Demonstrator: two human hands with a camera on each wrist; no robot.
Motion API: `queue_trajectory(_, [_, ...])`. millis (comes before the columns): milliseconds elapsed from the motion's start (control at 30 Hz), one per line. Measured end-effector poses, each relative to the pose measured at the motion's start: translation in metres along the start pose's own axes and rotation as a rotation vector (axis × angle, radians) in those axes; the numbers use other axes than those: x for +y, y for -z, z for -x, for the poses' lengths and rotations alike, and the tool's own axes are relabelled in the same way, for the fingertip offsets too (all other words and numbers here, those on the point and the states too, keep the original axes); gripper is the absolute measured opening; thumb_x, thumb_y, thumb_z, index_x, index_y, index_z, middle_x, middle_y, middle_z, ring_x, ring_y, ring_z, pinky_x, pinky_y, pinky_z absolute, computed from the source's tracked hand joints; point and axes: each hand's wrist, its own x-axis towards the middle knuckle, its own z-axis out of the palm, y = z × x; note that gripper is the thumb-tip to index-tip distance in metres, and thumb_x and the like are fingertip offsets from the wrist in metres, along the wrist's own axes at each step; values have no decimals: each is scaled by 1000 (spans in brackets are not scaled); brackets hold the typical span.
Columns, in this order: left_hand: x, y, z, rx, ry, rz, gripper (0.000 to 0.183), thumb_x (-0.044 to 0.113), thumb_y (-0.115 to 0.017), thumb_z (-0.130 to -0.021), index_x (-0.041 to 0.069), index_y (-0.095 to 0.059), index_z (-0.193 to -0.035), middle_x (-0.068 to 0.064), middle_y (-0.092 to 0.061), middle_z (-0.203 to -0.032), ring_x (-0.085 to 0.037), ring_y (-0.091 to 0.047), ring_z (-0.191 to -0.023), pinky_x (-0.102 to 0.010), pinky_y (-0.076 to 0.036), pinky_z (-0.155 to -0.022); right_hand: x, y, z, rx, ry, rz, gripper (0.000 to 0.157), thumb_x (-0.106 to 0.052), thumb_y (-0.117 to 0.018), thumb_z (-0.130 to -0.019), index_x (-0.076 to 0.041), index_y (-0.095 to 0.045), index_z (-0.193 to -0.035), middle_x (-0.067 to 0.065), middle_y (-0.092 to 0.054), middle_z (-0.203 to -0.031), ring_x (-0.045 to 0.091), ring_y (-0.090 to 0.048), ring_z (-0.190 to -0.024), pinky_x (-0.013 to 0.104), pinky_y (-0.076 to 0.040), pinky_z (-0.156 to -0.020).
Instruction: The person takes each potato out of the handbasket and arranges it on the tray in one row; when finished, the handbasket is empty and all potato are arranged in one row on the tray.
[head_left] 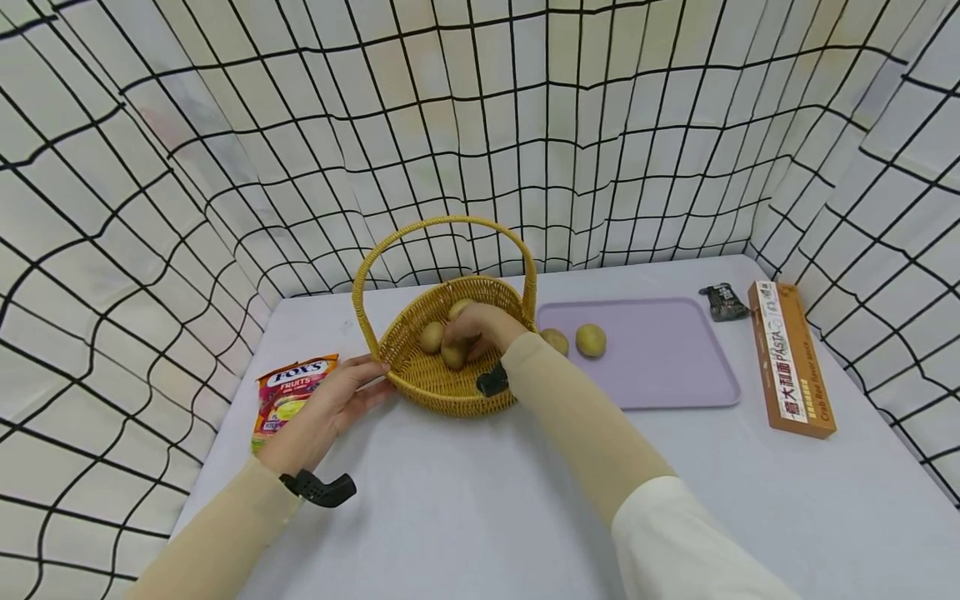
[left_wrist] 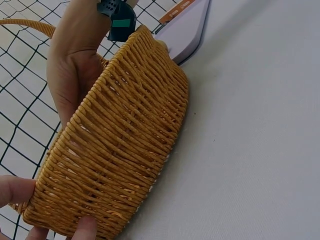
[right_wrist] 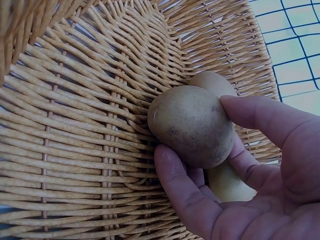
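Note:
My right hand [head_left: 486,325] reaches into a woven wicker basket [head_left: 450,403] and grips a potato [right_wrist: 192,125] between thumb and fingers, low over the basket floor. Two more potatoes lie in the basket: one potato [head_left: 431,337] left of the held one, another [head_left: 460,308] behind it, partly hidden by the hand. At the basket's left end my left hand [head_left: 341,404] holds the wall, its thumb [left_wrist: 17,190] at the rim and its fingers against the outer weave. The basket's tall arched handle [head_left: 450,221] stands upright.
A lilac tray [head_left: 660,367] right of the basket bears a potato [head_left: 591,340]; another potato [head_left: 555,340] lies beside the basket's edge. Further right are a small black packet [head_left: 724,302] and a pasta box [head_left: 791,358]. A Fox's candy bag [head_left: 292,396] lies by the left hand. Black netting [head_left: 480,125] encloses the table.

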Motion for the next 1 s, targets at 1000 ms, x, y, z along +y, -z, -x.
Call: queue_trajectory(1000, [-1,-2,2,-10,-5,-8,78,5,-56,-105,10,-9,-167,-14,-18,-170,-31,-32,-152,-41,-34,-124,-11,18,29,-72,85,124,18,-11,-65,-99,-5,-65,-116,8,-59,-114,24,-59,-106,46,-57,-103])
